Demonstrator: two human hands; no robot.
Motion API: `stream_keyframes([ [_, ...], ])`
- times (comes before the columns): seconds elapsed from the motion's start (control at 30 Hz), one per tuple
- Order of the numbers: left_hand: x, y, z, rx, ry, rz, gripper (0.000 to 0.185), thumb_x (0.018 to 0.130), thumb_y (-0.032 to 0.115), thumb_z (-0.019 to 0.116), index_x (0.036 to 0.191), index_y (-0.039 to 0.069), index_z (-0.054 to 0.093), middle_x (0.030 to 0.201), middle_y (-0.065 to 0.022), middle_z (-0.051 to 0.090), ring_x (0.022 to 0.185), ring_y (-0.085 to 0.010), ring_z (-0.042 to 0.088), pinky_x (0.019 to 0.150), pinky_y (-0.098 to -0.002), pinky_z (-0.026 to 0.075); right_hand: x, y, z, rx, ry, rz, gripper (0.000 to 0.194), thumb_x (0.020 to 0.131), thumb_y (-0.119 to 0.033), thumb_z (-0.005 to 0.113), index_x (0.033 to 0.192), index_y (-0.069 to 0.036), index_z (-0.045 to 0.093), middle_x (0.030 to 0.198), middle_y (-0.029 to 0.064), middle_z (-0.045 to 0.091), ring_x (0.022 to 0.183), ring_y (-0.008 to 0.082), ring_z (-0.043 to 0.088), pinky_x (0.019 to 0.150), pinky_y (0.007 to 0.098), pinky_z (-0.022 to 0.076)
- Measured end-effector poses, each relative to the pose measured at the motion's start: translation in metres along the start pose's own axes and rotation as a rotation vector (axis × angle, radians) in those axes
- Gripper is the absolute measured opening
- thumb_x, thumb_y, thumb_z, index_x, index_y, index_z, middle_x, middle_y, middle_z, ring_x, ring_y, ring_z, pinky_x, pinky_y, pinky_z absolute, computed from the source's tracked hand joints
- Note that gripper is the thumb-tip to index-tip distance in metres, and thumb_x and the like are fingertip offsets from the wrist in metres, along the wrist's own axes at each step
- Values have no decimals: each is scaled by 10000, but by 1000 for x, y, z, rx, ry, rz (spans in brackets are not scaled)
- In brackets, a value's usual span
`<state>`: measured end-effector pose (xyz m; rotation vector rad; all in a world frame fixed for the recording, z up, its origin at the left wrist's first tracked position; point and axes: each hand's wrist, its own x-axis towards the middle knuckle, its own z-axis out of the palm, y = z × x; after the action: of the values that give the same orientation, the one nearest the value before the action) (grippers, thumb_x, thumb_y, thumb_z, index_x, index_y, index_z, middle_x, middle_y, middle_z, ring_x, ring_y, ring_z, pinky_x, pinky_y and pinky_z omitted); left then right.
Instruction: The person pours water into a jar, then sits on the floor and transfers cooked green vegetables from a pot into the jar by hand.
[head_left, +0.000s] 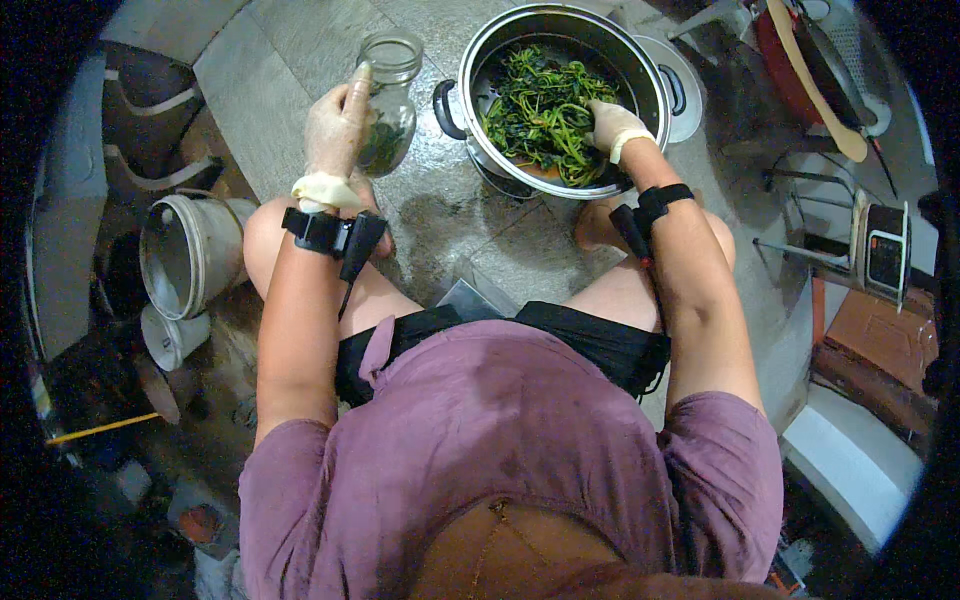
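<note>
My left hand (337, 129), in a thin pale glove, grips a clear glass jar (396, 127) around its side. The jar has no lid on, and some dark green leaves lie in its lower part. To its right stands a wide steel pot (555, 189) with black side handles. Wilted leafy greens (540, 112) with long stems are heaped inside. My right hand (616, 129), gloved as well, reaches over the pot's near right rim. Its fingers curl into the right side of the greens, and the fingertips are partly hidden there.
A white plastic bucket (176, 255) and a smaller white tub (176, 337) are at the left. A pale plate or lid (684, 112) shows behind the pot's right handle. Upper right are a red pan (780, 67) and a wooden spatula (814, 82). Grey tiles (480, 262) cover the floor.
</note>
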<state>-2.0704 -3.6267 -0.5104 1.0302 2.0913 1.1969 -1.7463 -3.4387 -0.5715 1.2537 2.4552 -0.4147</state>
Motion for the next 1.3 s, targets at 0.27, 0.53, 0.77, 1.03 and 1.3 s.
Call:
stream_keyframes([
  [0.27, -2, -9, 0, 2, 17, -13, 558, 925, 570, 532, 774, 42, 637, 611, 0, 512, 538, -89, 457, 490, -252, 347, -45, 5, -46, 295, 475, -74, 371, 810, -309, 681, 1098, -76, 668, 1047, 200, 662, 1000, 362, 625, 885, 422, 489],
  [0.53, -5, -11, -1, -160, 13, -63, 576, 925, 588, 510, 758, 49, 623, 607, -5, 526, 497, -97, 458, 459, -264, 344, -76, -13, -102, 476, 1073, -230, 294, 826, -280, 661, 1011, -51, 672, 967, 182, 660, 910, 352, 637, 799, 407, 504],
  [0.77, -13, 8, -3, -78, 54, -98, 560, 932, 567, 523, 766, 39, 608, 621, -16, 541, 499, -103, 482, 460, -262, 369, -66, -29, -144, 731, 1199, -434, 195, 814, -64, 599, 989, 4, 655, 940, 155, 674, 878, 260, 653, 803, 329, 502],
  [1.03, -2, 56, -22, -177, 34, 25, 560, 909, 580, 554, 760, 43, 608, 611, -1, 497, 502, -89, 442, 464, -252, 332, -17, 15, -18, 549, 435, -32, 254, 849, -295, 606, 998, -99, 672, 933, 177, 675, 893, 369, 643, 780, 423, 512],
  [1.3, 22, 50, -1, -222, 103, -84, 569, 916, 580, 540, 751, 39, 599, 594, -3, 515, 485, -86, 446, 448, -239, 328, -28, 18, -42, 263, 327, 117, 372, 854, -225, 630, 1212, -125, 624, 1096, 170, 668, 1024, 336, 633, 894, 409, 493],
])
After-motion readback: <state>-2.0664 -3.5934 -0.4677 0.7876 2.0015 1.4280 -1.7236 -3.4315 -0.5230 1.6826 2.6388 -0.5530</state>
